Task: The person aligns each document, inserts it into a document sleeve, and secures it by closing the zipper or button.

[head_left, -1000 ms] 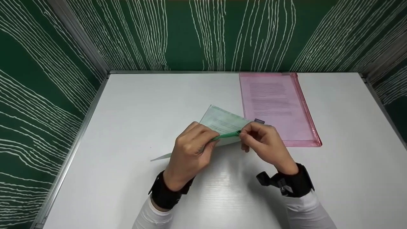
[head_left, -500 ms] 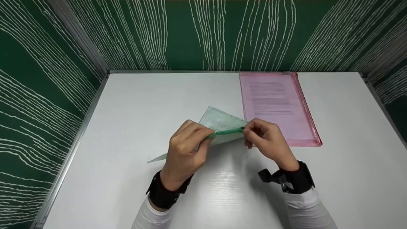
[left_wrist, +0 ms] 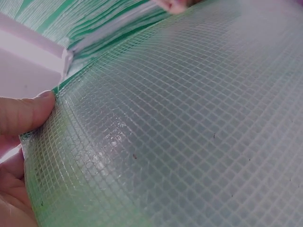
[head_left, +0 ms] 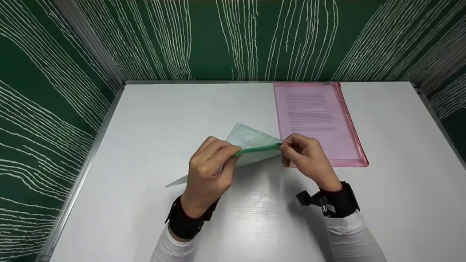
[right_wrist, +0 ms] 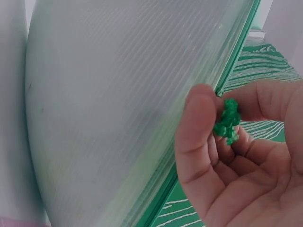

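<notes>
A translucent green zip folder (head_left: 251, 135) with a sheet of printed text inside is held tilted over the white table. My left hand (head_left: 209, 169) grips its zipper edge between thumb and fingers; in the left wrist view the thumb (left_wrist: 28, 112) presses on the mesh-patterned plastic. The green zipper strip (head_left: 256, 149) stretches between both hands. At its right part my right hand (head_left: 307, 156) pinches the zipper slider, largely hidden by the fingers. A crumpled green pull tab (right_wrist: 229, 120) pokes out between thumb and forefinger in the right wrist view. The folder's left part lies behind my left hand.
A pink zip folder (head_left: 309, 145) with a printed sheet lies flat on the white table (head_left: 174, 116) at the back right, close by my right hand. Green walls (head_left: 207, 40) with white wavy lines border the table at the back and sides.
My left hand has drifted left with the folder, while my right hand has shifted slightly up and right. The hands are farther apart, and more of the green zipper strip shows between them.
</notes>
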The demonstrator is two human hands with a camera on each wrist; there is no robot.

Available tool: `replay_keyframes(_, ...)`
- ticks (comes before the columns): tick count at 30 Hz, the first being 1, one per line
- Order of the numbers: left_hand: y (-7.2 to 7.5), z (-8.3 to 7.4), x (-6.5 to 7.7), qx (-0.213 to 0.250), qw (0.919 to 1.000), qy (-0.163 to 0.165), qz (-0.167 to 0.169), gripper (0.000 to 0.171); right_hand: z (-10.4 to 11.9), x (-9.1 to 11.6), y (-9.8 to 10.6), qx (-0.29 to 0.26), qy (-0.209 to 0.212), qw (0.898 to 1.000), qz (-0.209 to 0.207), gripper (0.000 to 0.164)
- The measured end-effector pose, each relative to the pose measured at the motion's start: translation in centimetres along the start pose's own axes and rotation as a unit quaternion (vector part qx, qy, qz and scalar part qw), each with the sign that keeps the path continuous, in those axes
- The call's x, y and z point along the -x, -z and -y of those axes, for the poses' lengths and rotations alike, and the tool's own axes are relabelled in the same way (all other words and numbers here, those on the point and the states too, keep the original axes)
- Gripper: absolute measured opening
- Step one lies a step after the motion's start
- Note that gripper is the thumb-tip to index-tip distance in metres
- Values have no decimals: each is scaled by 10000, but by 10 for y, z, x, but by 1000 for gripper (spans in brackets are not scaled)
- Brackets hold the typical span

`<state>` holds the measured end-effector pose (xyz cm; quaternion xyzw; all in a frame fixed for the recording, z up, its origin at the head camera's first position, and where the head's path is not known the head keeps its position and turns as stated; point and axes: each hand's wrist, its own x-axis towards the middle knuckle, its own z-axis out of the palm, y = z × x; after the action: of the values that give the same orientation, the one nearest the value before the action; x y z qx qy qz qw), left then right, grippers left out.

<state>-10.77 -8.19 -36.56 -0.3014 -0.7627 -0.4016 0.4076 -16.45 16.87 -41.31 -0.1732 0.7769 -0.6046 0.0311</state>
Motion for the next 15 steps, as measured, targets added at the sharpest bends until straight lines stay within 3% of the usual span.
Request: replay_keyframes(15, 2, -1, -2, -54, 9999, -77, -120, 8, -5, -4, 4, 42, -82, 9999, 46, 10)
